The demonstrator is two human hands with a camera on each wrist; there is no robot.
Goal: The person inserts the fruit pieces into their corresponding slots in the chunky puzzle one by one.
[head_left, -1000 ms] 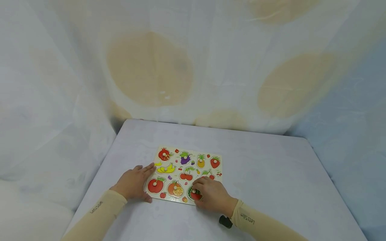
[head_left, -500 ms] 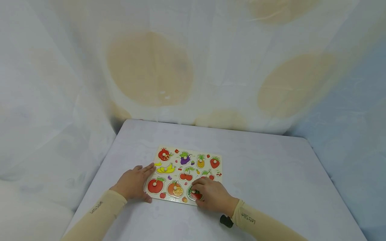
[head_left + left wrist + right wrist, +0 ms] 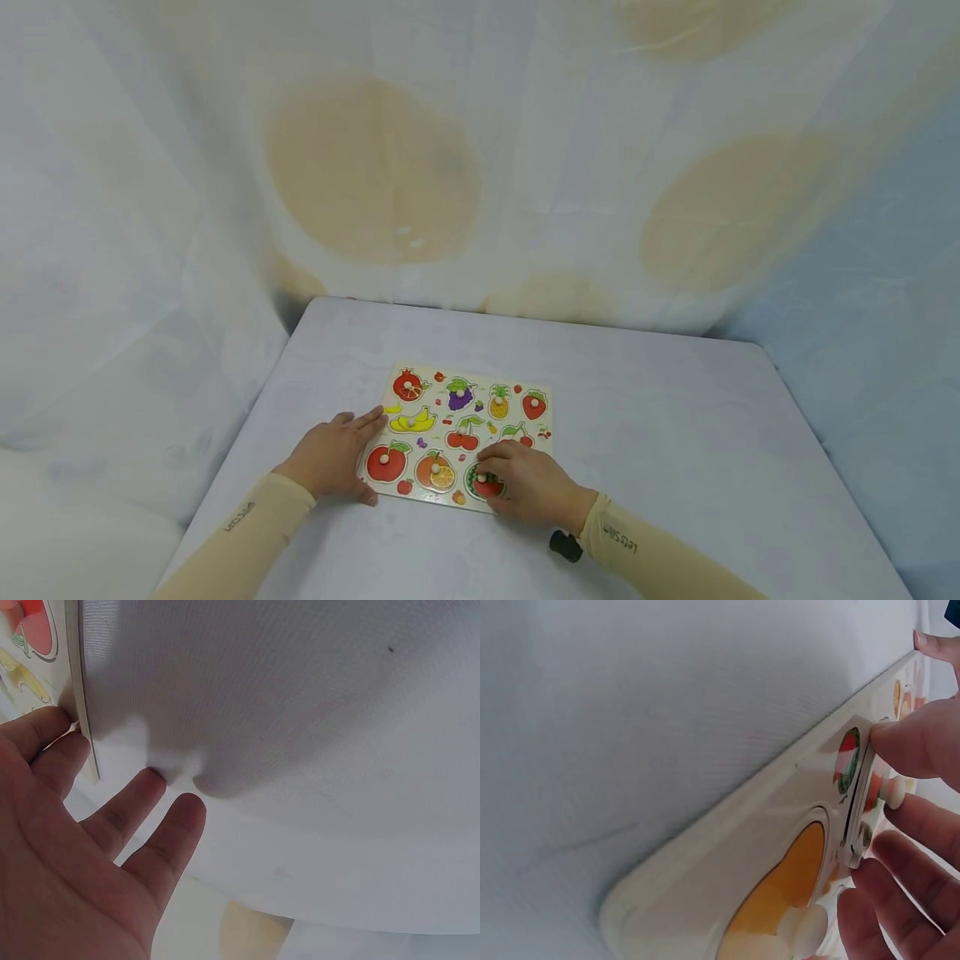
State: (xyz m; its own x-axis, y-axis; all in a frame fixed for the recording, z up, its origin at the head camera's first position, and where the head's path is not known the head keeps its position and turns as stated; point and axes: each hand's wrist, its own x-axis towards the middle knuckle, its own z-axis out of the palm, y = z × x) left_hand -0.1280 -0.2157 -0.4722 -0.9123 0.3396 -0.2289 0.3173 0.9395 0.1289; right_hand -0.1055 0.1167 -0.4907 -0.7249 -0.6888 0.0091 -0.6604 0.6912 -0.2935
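A wooden fruit puzzle board (image 3: 438,437) lies on the white-covered table, with knobbed pieces in it. My right hand (image 3: 534,483) is over its near right part, holding the watermelon puzzle piece (image 3: 483,483). The right wrist view shows the thumb on one edge of this piece (image 3: 872,795) and fingertips at its opposite edge and by the white knob; it stands slightly raised from the board. My left hand (image 3: 330,457) lies at the board's left side, fingers spread. Two of its fingertips touch the board's edge in the left wrist view, while other fingers (image 3: 176,832) extend beyond it.
Apple (image 3: 386,462), orange (image 3: 436,471), banana (image 3: 412,421) and several other fruit pieces sit in the board. An orange-yellow knobbed piece (image 3: 784,885) shows near the right fingers. A small black object (image 3: 566,546) is by the right wrist. Patterned cloth hangs behind the table.
My right hand and wrist have shifted very slightly to the right, and the watermelon piece's tilt looks a little different. The left hand and board stay put.
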